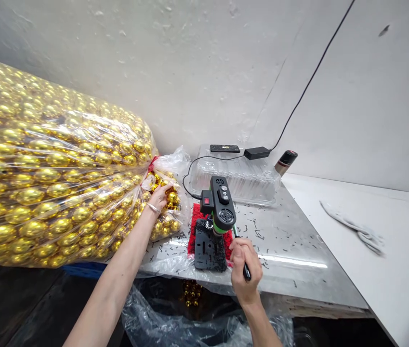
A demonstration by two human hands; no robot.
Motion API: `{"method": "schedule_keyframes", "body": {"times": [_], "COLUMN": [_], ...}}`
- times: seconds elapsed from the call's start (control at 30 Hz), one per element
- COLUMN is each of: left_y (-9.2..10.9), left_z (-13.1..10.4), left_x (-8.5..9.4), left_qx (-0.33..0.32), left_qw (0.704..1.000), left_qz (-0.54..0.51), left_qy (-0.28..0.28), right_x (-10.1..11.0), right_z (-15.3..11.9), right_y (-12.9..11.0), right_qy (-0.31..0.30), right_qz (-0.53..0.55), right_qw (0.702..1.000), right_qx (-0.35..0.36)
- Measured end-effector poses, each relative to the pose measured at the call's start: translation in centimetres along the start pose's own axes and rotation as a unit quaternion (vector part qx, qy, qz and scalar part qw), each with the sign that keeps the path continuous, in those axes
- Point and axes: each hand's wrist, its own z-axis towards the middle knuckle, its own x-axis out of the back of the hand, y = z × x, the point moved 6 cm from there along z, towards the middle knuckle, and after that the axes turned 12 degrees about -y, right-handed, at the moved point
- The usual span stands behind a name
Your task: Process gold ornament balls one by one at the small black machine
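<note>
My left hand (160,196), with a bangle at the wrist, reaches into the mouth of a big clear bag of shiny gold balls (52,173). Its fingertips are among the balls, and whether they grip one is hard to tell. My right hand (245,265) is wrapped round the black-tipped lever (246,273) of a small black and green machine (223,205). The machine's black base plate (209,248), strewn with dark bits, rests on a red mat (194,226) between my hands.
Behind the machine lies a clear plastic tray (233,183) of thin clear pieces, with a black adapter (257,153) and its cable. A dark-capped can (286,162) leans at right. White gloves (356,229) lie farther right. An open plastic bag (175,327) hangs below the metal table (298,260).
</note>
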Motion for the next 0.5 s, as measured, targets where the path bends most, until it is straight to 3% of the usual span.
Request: {"method": "schedule_keyframes", "body": {"times": [0.23,0.5], "left_y": [1.6,0.4], "left_z": [-1.4,-2.1], "left_x": [-1.0,-2.1], "left_qx": [0.001,0.047], "left_qw": [0.996,0.984], "left_qz": [-0.088,-0.169], "left_qy": [0.002,-0.007], "right_x": [-0.2,-0.1], "right_z": [-0.1,-0.2], "right_y": [0.3,0.1], "right_qy": [0.002,-0.002], "right_qz": [0.008,0.0], "right_qw": [1.0,1.0], "right_qx": [-0.001,0.01]}}
